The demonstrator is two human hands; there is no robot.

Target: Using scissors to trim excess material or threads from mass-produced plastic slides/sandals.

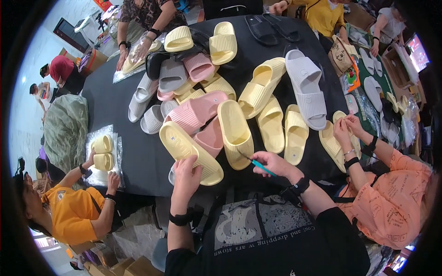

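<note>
Left hand grips yellow slipper; right hand beside, holding teal pen.

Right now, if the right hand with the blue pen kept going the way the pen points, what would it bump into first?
Probably the yellow slipper lying sole-up just ahead. The right hand holds the blue pen with its tip pointing up-left, almost at that slipper's near end, though depth is hard to judge.

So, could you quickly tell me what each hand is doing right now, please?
Left hand: closed on the pale yellow foam slipper.
Right hand: closed on a thin teal pen-like tool.
</note>
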